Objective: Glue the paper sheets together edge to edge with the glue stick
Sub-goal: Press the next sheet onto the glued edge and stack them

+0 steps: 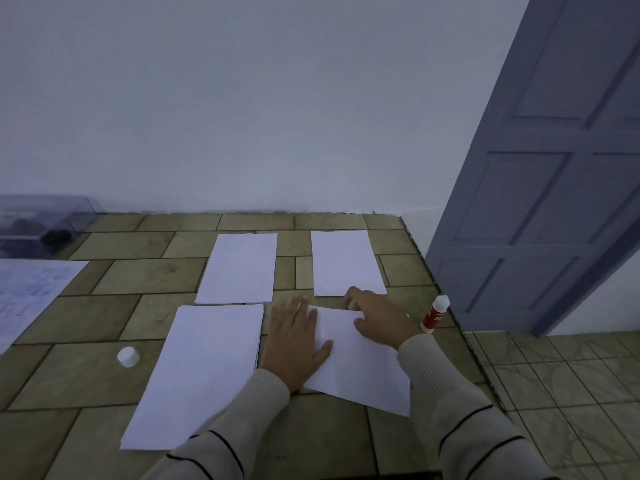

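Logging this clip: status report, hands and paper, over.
Left hand flat on near-right sheet. Right hand at its far edge, grip unclear. Glue stick untouched, cap lying apart. Nothing blocking.

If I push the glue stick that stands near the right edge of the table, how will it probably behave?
The glue stick stands on a narrow base, so a side push would probably tip it. Being round, it could then roll, and the table edge is close. It looks light.

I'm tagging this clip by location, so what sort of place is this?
Probably a room in a home: a tiled counter against a plain wall, with a panelled door and a tiled floor beside it.
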